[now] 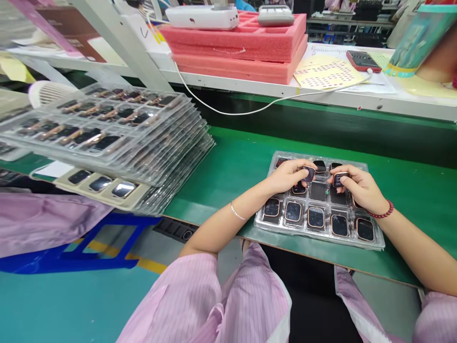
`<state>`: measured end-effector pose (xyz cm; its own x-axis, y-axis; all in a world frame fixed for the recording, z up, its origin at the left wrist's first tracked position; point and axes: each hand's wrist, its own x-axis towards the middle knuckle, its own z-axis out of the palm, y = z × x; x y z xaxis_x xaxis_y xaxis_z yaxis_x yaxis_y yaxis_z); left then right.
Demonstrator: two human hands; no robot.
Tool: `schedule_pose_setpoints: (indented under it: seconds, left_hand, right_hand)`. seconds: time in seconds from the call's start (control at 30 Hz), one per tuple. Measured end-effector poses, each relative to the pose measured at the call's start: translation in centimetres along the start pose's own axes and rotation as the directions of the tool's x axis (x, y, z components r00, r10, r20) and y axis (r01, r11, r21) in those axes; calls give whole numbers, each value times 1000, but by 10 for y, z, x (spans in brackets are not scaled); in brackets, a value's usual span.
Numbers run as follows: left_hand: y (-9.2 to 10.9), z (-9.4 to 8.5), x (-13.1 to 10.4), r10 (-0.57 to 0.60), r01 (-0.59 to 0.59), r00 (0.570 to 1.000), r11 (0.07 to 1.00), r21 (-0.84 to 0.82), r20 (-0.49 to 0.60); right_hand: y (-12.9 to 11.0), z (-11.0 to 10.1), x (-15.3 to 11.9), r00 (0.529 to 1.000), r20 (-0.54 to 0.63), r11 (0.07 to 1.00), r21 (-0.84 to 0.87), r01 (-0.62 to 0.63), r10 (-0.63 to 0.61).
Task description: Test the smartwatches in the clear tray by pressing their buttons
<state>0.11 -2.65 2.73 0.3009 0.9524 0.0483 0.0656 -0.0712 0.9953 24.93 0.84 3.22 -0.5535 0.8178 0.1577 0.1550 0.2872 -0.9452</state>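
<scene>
Smartwatch [309,174] and second smartwatch [339,179] hang just above the clear plastic tray [321,237] on the worktop [221,176], the first pinched by the left hand [291,174], the second by the right hand [366,188], fingers closed round each, thumbs overlapping the faces. From where I stand, a light grip on the rims would spare the screens best. Left forearm [228,216] and right forearm [417,243] converge over the tray, the hands near but apart.
</scene>
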Motion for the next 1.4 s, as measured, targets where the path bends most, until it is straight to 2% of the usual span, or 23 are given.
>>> schedule_pose_setpoints:
  seconds: [0.57,0.8,0.97,1.1,1.23,1.4]
  left_hand:
    - [-2,0,0,18,-18,1000,1000,-1,2]
    - [-9,0,3,162,-161,987,985,-60,13]
    - [-6,-1,2,115,-114,993,993,-40,29]
    - [-5,-1,1,149,-148,989,988,-36,24]
    - [-6,-2,1,109,-108,994,994,-25,28]
    - [-8,-2,2,118,-118,993,993,-5,0]
  right_hand:
    - [6,-3,-1,1000,22,999,-37,7,-7]
    - [9,-1,0,996,53,997,13,74,-74]
    - [11,1,2,993,90,997,23,73,-75]
    - [11,1,3,991,103,996,24,84,-86]
    - [11,1,2,992,109,998,16,59,-60]
    - [10,1,2,991,126,999,10,48,-49]
